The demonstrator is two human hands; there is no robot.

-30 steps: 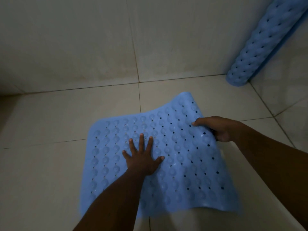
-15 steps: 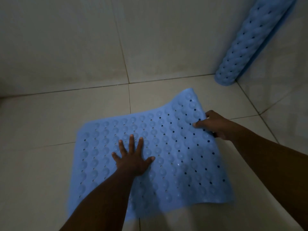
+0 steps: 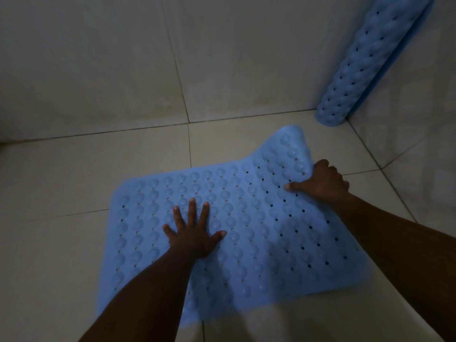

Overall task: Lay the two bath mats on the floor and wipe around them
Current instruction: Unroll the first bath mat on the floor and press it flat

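- I see the blue bath mat (image 3: pixel 246 230) spread on the tiled floor (image 3: pixel 61 181), mostly flat, its far right corner curled up.
- Left hand (image 3: pixel 195 234) presses flat on the mat's middle, fingers (image 3: pixel 192 208) spread apart.
- Right hand (image 3: pixel 320 182) is at the mat's right edge by the raised corner, fingers clamped on that edge, thumb on top.
- Rolled second mat (image 3: pixel 365 60) leans in the wall (image 3: pixel 98 58) corner, beyond the flat mat's far right corner, apart from it.
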